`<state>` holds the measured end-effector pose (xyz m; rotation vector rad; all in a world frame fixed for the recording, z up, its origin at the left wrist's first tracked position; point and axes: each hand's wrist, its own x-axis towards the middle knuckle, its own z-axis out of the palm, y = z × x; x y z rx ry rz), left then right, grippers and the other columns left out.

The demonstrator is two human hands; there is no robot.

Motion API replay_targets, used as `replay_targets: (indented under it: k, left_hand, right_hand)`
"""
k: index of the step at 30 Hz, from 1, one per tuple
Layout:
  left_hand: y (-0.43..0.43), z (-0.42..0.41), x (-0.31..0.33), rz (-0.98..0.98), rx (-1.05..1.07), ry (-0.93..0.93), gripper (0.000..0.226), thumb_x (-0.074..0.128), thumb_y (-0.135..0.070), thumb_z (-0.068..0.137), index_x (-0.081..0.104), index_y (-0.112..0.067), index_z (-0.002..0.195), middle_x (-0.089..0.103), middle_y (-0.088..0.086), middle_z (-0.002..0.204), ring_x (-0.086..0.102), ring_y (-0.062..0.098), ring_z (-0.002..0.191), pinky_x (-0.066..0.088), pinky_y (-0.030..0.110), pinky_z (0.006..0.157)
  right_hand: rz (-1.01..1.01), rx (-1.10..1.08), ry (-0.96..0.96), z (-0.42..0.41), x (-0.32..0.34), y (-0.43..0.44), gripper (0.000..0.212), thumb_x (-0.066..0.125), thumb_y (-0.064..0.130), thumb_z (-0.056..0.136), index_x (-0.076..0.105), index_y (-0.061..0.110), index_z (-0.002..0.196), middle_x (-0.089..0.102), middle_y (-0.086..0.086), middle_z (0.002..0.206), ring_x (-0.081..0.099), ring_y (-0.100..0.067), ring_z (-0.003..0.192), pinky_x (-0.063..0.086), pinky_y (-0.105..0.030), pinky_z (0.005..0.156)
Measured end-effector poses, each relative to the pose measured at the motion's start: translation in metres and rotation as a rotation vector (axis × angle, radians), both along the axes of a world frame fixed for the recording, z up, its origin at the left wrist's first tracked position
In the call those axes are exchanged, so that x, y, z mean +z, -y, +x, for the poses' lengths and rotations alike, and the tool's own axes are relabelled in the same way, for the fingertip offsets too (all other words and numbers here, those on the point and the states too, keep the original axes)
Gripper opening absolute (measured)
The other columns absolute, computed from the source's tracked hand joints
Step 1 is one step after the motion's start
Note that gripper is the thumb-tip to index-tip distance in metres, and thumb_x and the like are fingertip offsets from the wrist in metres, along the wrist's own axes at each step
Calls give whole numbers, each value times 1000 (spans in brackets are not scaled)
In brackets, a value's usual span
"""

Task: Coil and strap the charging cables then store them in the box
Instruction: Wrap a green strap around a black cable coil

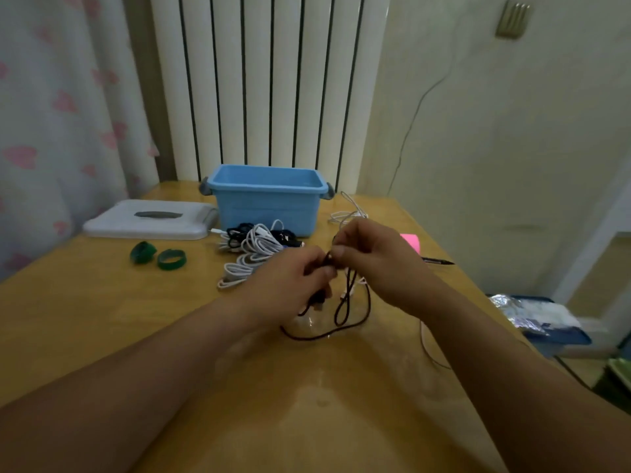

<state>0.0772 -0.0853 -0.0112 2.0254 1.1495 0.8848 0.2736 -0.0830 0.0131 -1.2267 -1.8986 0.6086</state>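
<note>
1. A black cable (338,312) is held up in front of the box (266,203), its loops trailing onto the tabletop (102,319).
2. The cable is gripped by the curled fingers of the left hand (290,285) and pinched by the right hand (372,257); what may be a plug hangs under the left hand.
3. A heap of cables (252,254), white and dark, is piled against the box's front.
4. Two green straps (171,259) are laid out left of the box and nearer the viewer, and a white lid (150,220) just to its left.
5. A loose white cable (348,213), a pink pad (411,241) and a pen (438,261) are seen right of the box.
</note>
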Motion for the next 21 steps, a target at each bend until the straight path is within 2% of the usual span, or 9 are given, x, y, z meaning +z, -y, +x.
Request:
replay_targets:
  k: [2,4,6,8,10,13,15,18,21]
  left_hand:
    - [-2,-7,8,-70,36,200,22,54,-25,112,73,-12,113,80,5,94,78,22,80,65,32,69]
    - [-7,-18,15,-7,133,303,27,53,-28,112,77,-15,112,81,0,98,79,17,86,63,24,70]
    - [-14,-31,16,83,238,397,28,53,-28,112,79,-18,112,81,-3,101,77,8,95,60,19,73]
    - [-21,-47,13,64,292,556,28,53,-27,113,78,-14,113,80,0,104,77,12,99,62,24,80]
    - [-26,-61,7,-2,294,647,30,51,-25,114,75,-7,111,78,6,97,75,21,91,64,33,82]
    - [-30,-71,3,-73,306,703,29,48,-22,112,61,-3,94,52,5,69,57,23,68,52,38,68]
    - [-33,-75,7,-127,323,818,25,47,-21,108,50,-13,84,36,2,65,45,18,59,40,38,62]
    - [-35,-82,10,-172,285,890,34,45,-26,110,43,-20,77,30,0,64,38,16,54,33,34,56]
    - [-31,-82,12,-205,178,932,39,44,-33,113,43,-20,77,28,0,65,36,16,55,34,31,52]
  right_hand:
    - [2,-8,-125,-9,7,-8,4,69,23,101,67,20,103,74,2,90,72,-9,84,59,-30,80]
    - [-32,9,-210,-19,9,-15,11,68,29,102,67,18,105,72,4,80,69,-9,73,58,-29,72]
    - [-103,61,-285,-27,5,-23,29,66,41,101,67,12,106,60,6,65,57,-12,60,51,-27,60]
    - [-205,134,-432,-32,-2,-30,48,63,53,95,67,5,104,45,5,62,43,-12,56,41,-26,53]
    - [-263,164,-572,-34,-12,-34,44,62,54,95,67,10,97,38,3,64,35,-12,57,34,-26,52]
    - [-205,8,-600,-35,-22,-37,31,62,42,103,68,15,87,51,-3,70,49,-20,65,45,-29,59]
    - [-157,-61,-671,-32,-24,-37,29,61,38,104,70,12,95,66,-6,87,67,-20,85,57,-32,72]
    - [-125,-94,-778,-23,-20,-33,30,59,40,105,71,12,103,74,-6,102,73,-20,99,58,-34,77]
    - [-70,-110,-617,-28,-19,-26,28,58,40,106,71,15,109,76,0,103,73,-20,101,59,-36,78]
